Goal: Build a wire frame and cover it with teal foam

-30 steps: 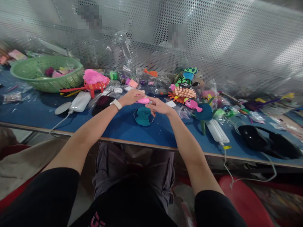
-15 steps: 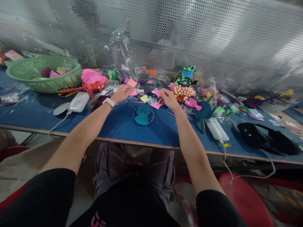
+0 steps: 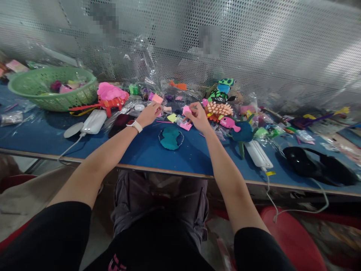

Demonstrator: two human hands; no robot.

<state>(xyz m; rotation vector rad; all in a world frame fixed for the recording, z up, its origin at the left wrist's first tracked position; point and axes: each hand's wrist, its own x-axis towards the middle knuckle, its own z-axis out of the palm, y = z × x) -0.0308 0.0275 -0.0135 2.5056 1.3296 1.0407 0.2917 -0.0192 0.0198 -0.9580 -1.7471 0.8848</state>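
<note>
Bent and drawn together, the fingers of my left hand (image 3: pixel 150 113) are over the clutter just below a peach-pink block (image 3: pixel 157 98); whatever is between the fingertips is hidden. My right hand (image 3: pixel 198 116) pinches a bright pink piece that looks like modelling clay (image 3: pixel 186 109). Under that hand lies a flat pink piece (image 3: pixel 185 126), with a yellow-green piece (image 3: pixel 172 118) to its left. Nearer to me, a teal clay-like shape (image 3: pixel 170 138) with a pale beaded outline rests flat on the blue table (image 3: pixel 143 152).
A green basket (image 3: pixel 53 101) of colourful bits stands at left, by a pink-and-red figure (image 3: pixel 113 96). White power banks (image 3: pixel 94 121) lie on both sides. Right are a spiky tan figure (image 3: pixel 220 108), a pink fish (image 3: pixel 229 123) and a black headset (image 3: pixel 316 165). A perforated metal panel (image 3: pixel 175 34) rises behind.
My left hand has shifted slightly right and down, its fingers now covering a pink bit. My right hand has turned a little, and the pink piece shows more plainly at its fingertips.
</note>
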